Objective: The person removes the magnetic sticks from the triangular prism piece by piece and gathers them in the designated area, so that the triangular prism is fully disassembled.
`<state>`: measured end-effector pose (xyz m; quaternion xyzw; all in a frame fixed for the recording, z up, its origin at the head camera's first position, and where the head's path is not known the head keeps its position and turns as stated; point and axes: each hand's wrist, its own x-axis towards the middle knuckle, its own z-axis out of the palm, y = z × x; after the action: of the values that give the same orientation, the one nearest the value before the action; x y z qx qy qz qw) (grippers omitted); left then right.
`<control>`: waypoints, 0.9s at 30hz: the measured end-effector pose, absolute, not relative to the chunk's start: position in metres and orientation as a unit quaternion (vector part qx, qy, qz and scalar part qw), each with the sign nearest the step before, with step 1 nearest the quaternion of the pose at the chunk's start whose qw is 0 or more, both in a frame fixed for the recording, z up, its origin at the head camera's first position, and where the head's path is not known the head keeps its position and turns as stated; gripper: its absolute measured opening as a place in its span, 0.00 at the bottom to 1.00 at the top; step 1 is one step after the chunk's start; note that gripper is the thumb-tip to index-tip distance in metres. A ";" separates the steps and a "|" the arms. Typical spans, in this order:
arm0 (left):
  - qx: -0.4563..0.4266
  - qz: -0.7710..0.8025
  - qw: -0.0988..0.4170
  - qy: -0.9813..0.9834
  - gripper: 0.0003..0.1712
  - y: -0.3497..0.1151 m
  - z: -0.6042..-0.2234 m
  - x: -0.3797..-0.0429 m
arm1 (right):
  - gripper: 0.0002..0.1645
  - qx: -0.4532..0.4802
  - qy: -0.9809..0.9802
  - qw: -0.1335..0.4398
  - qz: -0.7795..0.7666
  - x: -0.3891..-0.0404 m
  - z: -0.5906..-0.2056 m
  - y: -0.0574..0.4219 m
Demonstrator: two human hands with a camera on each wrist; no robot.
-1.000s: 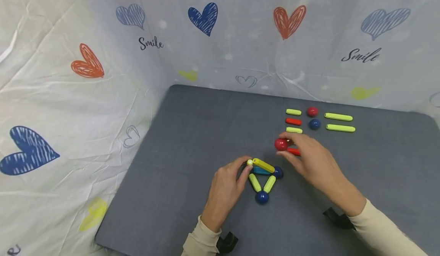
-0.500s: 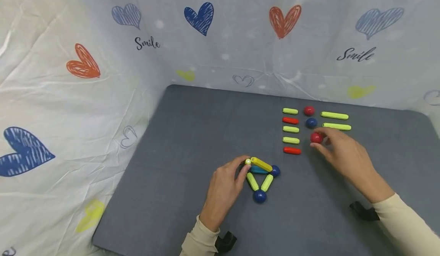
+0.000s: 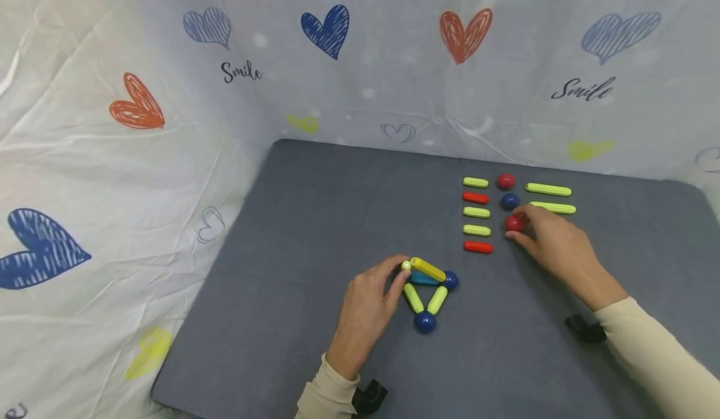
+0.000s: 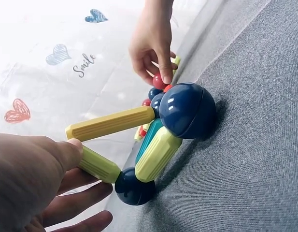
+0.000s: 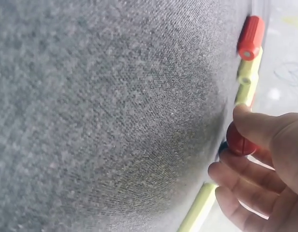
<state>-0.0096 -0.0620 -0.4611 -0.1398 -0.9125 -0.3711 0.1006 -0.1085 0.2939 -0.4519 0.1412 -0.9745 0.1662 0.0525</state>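
Observation:
My left hand (image 3: 368, 309) pinches the upper end of a yellow-green magnetic rod (image 4: 98, 164), which rises from a blue ball (image 4: 134, 187). A yellow rod (image 3: 429, 269) slants from that upper end to another blue ball (image 3: 450, 280). These belong to a triangle with a teal rod (image 3: 423, 278), two yellow-green rods (image 3: 413, 297) and a front blue ball (image 3: 425, 322). At the right, my right hand (image 3: 562, 244) holds a red ball (image 3: 514, 223) between thumb and fingers, just in front of a loose blue ball (image 3: 510, 202). Whether the red ball touches the table is unclear.
Left of the right hand lies a column of short rods, yellow-green (image 3: 476, 212) and red (image 3: 478, 247). Another red ball (image 3: 505, 181) sits behind the loose blue one. Two longer yellow-green rods (image 3: 548, 189) lie farther right. A heart-printed cloth (image 3: 360, 81) borders the grey table (image 3: 281, 231).
The right hand has carried the red ball from near the triangle rightward, to the spot in front of the loose blue ball. My left hand keeps its pinch on the rod.

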 end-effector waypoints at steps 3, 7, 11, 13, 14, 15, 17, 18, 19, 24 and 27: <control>-0.141 -0.373 0.100 -0.912 0.16 -0.062 -0.461 -0.009 | 0.22 0.141 -0.975 0.049 0.162 -0.110 -0.454 0.293; -0.140 -0.375 0.094 -0.912 0.16 -0.062 -0.460 -0.010 | 0.22 0.140 -0.977 0.046 0.156 -0.112 -0.456 0.293; -0.142 -0.376 0.091 -0.911 0.16 -0.063 -0.460 -0.010 | 0.22 0.141 -0.977 0.051 0.154 -0.113 -0.458 0.294; -0.143 -0.377 0.091 -0.911 0.16 -0.063 -0.460 -0.011 | 0.22 0.142 -0.977 0.054 0.153 -0.113 -0.459 0.294; -0.142 -0.377 0.091 -0.911 0.16 -0.063 -0.459 -0.011 | 0.23 0.142 -0.977 0.055 0.152 -0.113 -0.459 0.294; -0.142 -0.377 0.091 -0.911 0.16 -0.063 -0.459 -0.011 | 0.23 0.142 -0.977 0.056 0.151 -0.113 -0.458 0.294; -0.140 -0.378 0.090 -0.911 0.16 -0.063 -0.459 -0.011 | 0.24 0.144 -0.977 0.056 0.148 -0.113 -0.458 0.293; -0.139 -0.379 0.089 -0.911 0.16 -0.063 -0.459 -0.011 | 0.25 0.144 -0.977 0.056 0.148 -0.113 -0.457 0.293; -0.138 -0.379 0.088 -0.911 0.16 -0.063 -0.459 -0.011 | 0.26 0.144 -0.977 0.055 0.146 -0.113 -0.456 0.292; -0.136 -0.378 0.087 -0.912 0.16 -0.063 -0.458 -0.012 | 0.31 0.133 -0.980 0.054 0.135 -0.111 -0.451 0.291; -0.136 -0.378 0.088 -0.912 0.16 -0.063 -0.459 -0.012 | 0.33 0.131 -0.981 0.065 0.125 -0.107 -0.445 0.288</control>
<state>-0.0123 -0.0628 -0.4587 -0.1361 -0.9117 -0.3777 0.0878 -0.1068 0.2882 -0.4452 0.1313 -0.9812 0.1254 0.0650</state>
